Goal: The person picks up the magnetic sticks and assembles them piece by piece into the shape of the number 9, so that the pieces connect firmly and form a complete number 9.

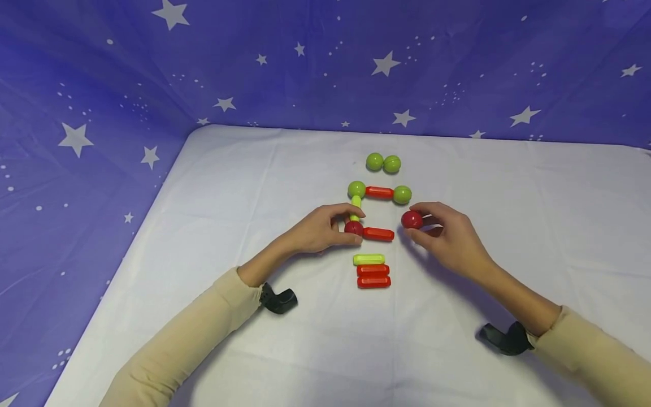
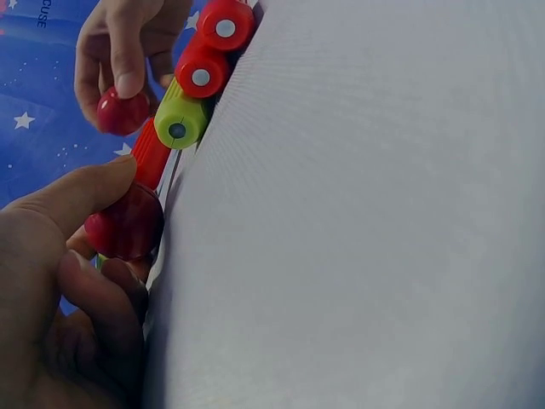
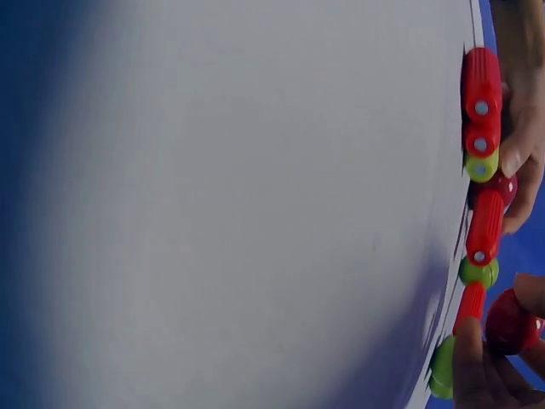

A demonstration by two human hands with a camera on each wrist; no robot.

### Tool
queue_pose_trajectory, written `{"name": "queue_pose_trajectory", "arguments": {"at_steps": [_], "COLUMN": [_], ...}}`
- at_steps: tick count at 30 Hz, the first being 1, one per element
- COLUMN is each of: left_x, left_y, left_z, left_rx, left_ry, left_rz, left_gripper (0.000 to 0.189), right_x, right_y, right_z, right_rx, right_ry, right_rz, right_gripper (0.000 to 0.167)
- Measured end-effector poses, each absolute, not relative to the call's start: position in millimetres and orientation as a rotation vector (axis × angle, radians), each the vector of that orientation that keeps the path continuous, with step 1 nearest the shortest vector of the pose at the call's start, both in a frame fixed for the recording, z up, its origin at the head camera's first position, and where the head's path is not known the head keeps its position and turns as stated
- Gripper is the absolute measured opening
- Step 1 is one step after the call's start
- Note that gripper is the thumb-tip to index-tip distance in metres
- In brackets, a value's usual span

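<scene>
My left hand (image 1: 325, 229) holds a dark red ball (image 1: 353, 228) between thumb and fingers. That ball joins a yellow-green rod (image 1: 355, 208) and a red rod (image 1: 378, 234), whose right end is free. The yellow-green rod runs up to a green ball (image 1: 357, 189), and another red rod (image 1: 379, 193) links this to a second green ball (image 1: 402, 194). In my right hand (image 1: 450, 234) a loose red ball (image 1: 411, 219) is pinched, just right of the free rod end and apart from it. The left wrist view also shows this pinched red ball (image 2: 122, 112).
Two loose green balls (image 1: 383, 163) sit side by side behind the joined pieces. In front lie a yellow-green rod (image 1: 368, 259) and two red rods (image 1: 373, 276), with metal discs at their ends. A white cloth (image 1: 534, 226) covers the table; a starry blue backdrop (image 1: 305, 73) rises behind.
</scene>
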State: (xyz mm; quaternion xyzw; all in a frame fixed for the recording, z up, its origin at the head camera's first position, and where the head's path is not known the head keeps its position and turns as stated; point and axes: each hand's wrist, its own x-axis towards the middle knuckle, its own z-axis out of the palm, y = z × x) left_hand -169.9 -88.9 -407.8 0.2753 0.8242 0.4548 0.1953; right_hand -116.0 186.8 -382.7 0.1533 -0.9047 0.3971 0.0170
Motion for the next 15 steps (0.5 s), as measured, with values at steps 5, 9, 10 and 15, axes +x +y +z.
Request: {"name": "queue_pose_trajectory", "arguments": {"at_steps": [5, 9, 10, 15], "left_x": [-170.8, -170.6, -170.5, -169.9], "left_y": [-88.3, -88.3, -88.3, -88.6], "left_z": [-408.0, -407.8, -407.7, -407.4], "left_rx": [0.771, 0.765, 0.764, 0.755], "left_ry": [2.307, 2.312, 2.314, 2.311], "left_rz": [1.277, 1.267, 1.264, 1.257], "left_gripper": [0.044, 0.043, 0.043, 0.043], "right_x": [-107.2, -103.9, -103.5, -102.8], "right_y": [184.5, 183.1, 183.1, 184.2], "right_z": [-383.8, -385.0, -385.5, -387.2], "right_rx": [0.504, 0.516, 0.514, 0.510], "right_ry": [-2.848, -2.879, -2.888, -2.927], "right_rz": [1.227, 1.222, 1.219, 1.230], "right_gripper": [0.043, 0.043, 0.043, 0.041]}}
